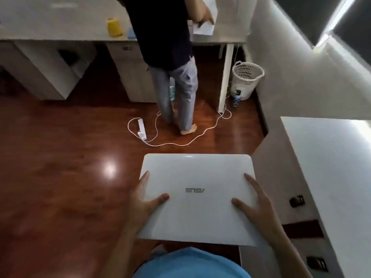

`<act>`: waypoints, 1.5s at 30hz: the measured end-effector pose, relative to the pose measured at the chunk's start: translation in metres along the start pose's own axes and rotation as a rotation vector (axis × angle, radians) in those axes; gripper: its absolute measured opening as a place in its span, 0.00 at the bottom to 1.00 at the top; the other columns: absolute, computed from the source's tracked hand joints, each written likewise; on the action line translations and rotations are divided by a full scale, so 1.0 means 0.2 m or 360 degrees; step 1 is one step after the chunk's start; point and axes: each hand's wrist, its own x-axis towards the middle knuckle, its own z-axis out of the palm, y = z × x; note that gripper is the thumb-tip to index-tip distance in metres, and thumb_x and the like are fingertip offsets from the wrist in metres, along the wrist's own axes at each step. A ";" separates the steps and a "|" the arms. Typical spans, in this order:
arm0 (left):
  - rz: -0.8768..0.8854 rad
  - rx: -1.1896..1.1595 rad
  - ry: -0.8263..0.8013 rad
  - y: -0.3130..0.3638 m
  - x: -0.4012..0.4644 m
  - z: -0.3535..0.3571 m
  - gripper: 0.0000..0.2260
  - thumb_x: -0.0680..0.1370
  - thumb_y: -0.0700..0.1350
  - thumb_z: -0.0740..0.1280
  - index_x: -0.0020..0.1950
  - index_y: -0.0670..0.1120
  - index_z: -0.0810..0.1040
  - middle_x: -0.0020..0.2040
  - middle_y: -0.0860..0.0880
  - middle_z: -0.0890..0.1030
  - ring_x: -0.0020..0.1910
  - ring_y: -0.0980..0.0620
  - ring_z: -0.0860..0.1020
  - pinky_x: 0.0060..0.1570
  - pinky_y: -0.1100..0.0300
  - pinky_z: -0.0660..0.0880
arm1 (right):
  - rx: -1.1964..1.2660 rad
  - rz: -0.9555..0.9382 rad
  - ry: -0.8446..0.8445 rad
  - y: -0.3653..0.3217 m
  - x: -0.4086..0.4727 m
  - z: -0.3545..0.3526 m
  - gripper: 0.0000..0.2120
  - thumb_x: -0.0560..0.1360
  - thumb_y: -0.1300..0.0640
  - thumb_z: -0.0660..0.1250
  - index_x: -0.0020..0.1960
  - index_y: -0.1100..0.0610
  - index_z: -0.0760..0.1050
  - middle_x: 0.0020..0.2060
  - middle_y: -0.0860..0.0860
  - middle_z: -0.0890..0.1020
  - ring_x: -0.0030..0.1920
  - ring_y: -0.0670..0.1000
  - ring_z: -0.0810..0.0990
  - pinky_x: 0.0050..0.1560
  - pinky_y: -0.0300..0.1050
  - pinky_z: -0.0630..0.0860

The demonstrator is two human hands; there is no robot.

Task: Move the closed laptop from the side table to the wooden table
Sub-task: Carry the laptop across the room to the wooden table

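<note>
A: Laptop closed, white, lid up, logo reads upside down from the head view. Held in the air over the dark wood floor, level, not resting on any surface

B: hands?

A: left hand grips the left edge, thumb on top of the lid, index finger laid along the side, other fingers hidden under it. Right hand mirrors that on the right edge, thumb on the lid, index along the side. Both clamped on the laptop, neither free

B: where is it relative to the furniture?

A: just left of a white cabinet with dark handles on its front, which fills the right side of the view. Laptop's right edge is near its corner, can't tell if touching. Long pale desk runs across the far end, well apart from the laptop

B: anything on the desk?

A: yellow container and white papers. A second person stands at the desk, back to the camera, dark top, grey trousers, barefoot, one hand on the papers

B: floor?

A: white power strip with a white cable looping past that person's feet toward the desk leg. White mesh basket in the far right corner, small bottle just beside it. Blue shirt of the wearer at bottom edge
</note>
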 end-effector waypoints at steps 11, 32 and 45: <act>-0.0475 -0.0122 0.0735 -0.55 -0.10 -1.05 0.37 0.62 0.70 0.73 0.69 0.69 0.67 0.65 0.52 0.77 0.61 0.48 0.78 0.58 0.43 0.76 | -0.0238 -0.0247 -0.0639 -0.65 0.25 1.14 0.37 0.70 0.47 0.75 0.74 0.38 0.60 0.61 0.48 0.73 0.51 0.45 0.76 0.50 0.35 0.71; -0.0835 -0.0141 0.1151 -0.76 1.23 -2.34 0.30 0.71 0.53 0.75 0.72 0.57 0.70 0.65 0.54 0.77 0.56 0.57 0.74 0.54 0.65 0.70 | -0.0426 -0.0315 -0.0985 -1.78 1.49 2.80 0.30 0.72 0.43 0.70 0.72 0.33 0.63 0.70 0.38 0.67 0.64 0.47 0.70 0.60 0.46 0.65; -0.0953 -0.0105 0.1192 -1.15 2.25 -3.40 0.31 0.71 0.55 0.75 0.72 0.57 0.70 0.67 0.50 0.76 0.60 0.49 0.74 0.57 0.53 0.71 | -0.0426 -0.0199 -0.1066 -2.46 2.15 4.06 0.27 0.71 0.36 0.67 0.69 0.28 0.64 0.65 0.37 0.69 0.61 0.47 0.71 0.62 0.52 0.69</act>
